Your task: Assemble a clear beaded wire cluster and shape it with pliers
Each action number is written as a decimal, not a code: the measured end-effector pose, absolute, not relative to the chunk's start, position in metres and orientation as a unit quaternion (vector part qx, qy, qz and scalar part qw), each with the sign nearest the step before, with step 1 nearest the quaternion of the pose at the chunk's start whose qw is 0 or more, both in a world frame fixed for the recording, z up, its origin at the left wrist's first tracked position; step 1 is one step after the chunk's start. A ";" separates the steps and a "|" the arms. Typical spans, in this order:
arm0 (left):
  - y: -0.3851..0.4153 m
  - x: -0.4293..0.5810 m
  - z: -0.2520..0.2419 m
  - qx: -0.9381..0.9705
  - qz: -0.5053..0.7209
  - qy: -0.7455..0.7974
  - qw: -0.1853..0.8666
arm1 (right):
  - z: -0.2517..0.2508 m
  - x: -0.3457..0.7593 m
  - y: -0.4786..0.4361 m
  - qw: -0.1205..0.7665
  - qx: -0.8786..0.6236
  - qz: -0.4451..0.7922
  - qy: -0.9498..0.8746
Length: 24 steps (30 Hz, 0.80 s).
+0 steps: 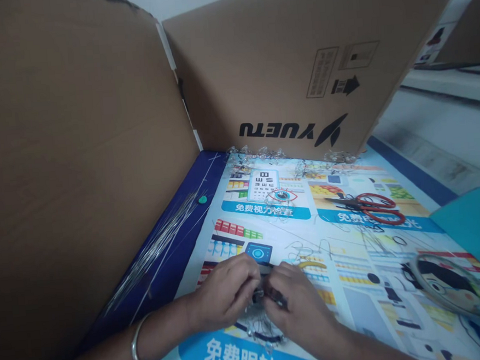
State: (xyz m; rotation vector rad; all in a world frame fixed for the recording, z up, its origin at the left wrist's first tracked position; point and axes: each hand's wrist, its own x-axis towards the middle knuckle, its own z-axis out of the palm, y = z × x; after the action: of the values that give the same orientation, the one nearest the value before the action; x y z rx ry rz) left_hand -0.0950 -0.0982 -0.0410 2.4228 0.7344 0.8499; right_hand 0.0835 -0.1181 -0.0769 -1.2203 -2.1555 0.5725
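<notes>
My left hand [227, 293] and my right hand [300, 302] meet over a printed poster mat [355, 303] on the table. Both have their fingers curled together around a small dark object [259, 295] with thin wire or string hanging below it. I cannot make out what the object is. My left wrist wears a silver bangle [135, 346]. Loose thin wires [310, 247] lie on the mat just beyond my fingers.
Cardboard walls stand at the left [66, 159] and the back [297, 61]. A bundle of straight thin wires [162, 240] lies along the left wall by a green pin [202, 199]. Red-handled scissors [373, 208] lie at the right. A clear round lid [453, 284] and a teal sheet [473, 224] sit farther right. Clear beads [263, 153] line the back wall.
</notes>
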 end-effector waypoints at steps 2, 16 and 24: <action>-0.099 -0.095 -0.043 0.869 0.313 0.288 0.255 | -0.075 0.084 -0.119 0.292 -0.459 0.220 -0.809; -0.098 -0.089 -0.044 0.815 0.338 0.337 0.328 | -0.072 0.087 -0.117 0.274 -0.443 0.235 -0.821; -0.102 -0.087 -0.051 0.760 0.394 0.331 0.397 | -0.073 0.086 -0.118 0.268 -0.446 0.226 -0.823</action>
State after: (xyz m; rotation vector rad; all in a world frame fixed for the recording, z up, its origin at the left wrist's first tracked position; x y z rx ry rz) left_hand -0.0867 -0.1017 -0.0509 1.9248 0.8371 0.9987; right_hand 0.0856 -0.1179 -0.0732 -1.2030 -2.2210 0.6096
